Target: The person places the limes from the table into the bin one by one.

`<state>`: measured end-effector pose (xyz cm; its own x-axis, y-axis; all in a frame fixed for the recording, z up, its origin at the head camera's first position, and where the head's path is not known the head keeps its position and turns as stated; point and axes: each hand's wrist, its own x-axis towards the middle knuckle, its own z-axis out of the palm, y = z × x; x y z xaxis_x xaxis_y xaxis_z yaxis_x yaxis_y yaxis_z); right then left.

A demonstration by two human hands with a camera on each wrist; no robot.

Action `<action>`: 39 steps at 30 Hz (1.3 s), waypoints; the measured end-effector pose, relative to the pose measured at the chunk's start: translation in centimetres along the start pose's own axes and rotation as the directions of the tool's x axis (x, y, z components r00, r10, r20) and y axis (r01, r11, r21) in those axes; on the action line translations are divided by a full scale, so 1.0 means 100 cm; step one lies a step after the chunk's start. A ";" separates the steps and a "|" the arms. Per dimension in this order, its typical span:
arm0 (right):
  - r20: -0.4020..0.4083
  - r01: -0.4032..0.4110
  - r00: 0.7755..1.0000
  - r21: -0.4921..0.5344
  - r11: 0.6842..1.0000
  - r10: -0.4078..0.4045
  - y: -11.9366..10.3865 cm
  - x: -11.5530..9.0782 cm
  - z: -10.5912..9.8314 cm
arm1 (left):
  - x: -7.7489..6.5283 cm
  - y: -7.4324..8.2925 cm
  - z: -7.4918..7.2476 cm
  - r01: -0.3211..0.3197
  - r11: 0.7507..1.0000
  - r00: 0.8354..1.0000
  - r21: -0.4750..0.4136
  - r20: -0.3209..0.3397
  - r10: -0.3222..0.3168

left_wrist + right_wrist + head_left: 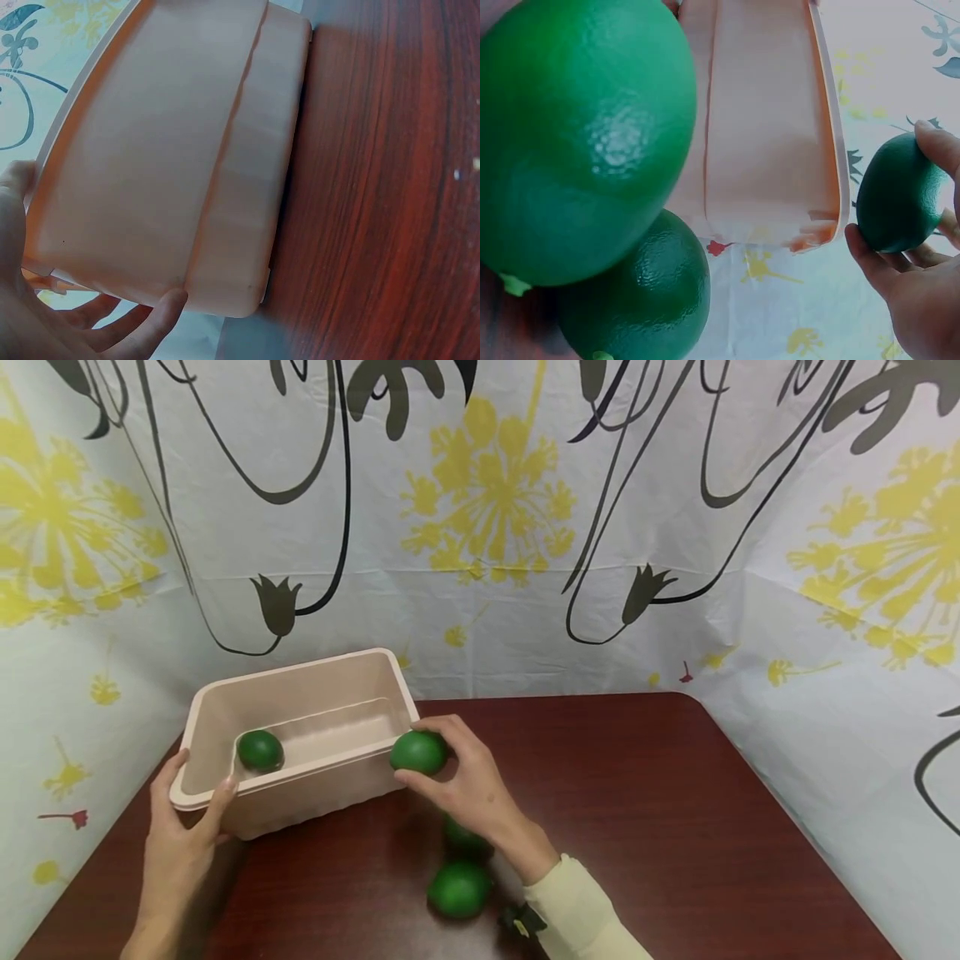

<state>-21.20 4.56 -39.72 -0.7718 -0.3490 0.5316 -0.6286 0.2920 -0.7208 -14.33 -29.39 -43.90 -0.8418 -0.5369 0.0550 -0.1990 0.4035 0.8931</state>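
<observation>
A beige plastic bin (315,793) stands at the left of the table, with one green lime (259,751) inside at its left end. My left hand (176,852) grips the bin's near left corner, thumb over the rim and fingers against the end wall. At the near right corner, my right hand (480,785) holds another lime (418,752) between thumb and fingers, right by the rim. Two more limes lie on the table below that hand: a nearer one (459,891) and one (463,837) partly hidden by the hand. Both loom large in the right wrist view.
The dark red wooden table (637,793) extends to the right of the bin. A white sheet (510,635) with yellow and grey flower prints hangs behind it and at both sides. A small dark object (523,920) shows at the right sleeve's cuff.
</observation>
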 end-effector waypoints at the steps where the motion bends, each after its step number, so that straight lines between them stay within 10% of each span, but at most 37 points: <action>1: -0.001 -0.002 1.000 -0.001 1.000 0.002 0.000 0.000 0.000 | 0.000 0.000 0.000 -0.004 1.000 1.000 -0.001 0.000 0.004; 39: 0.000 0.060 0.998 -0.015 0.998 -0.060 -0.006 0.013 0.015 | 0.001 -0.001 0.001 0.003 1.000 1.000 0.001 0.002 -0.003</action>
<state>-21.69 2.61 -39.21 -0.7329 -0.3659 0.5736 -0.6749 0.2841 -0.6810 -14.46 -29.40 -44.02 -0.8422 -0.5367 0.0516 -0.2020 0.4028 0.8927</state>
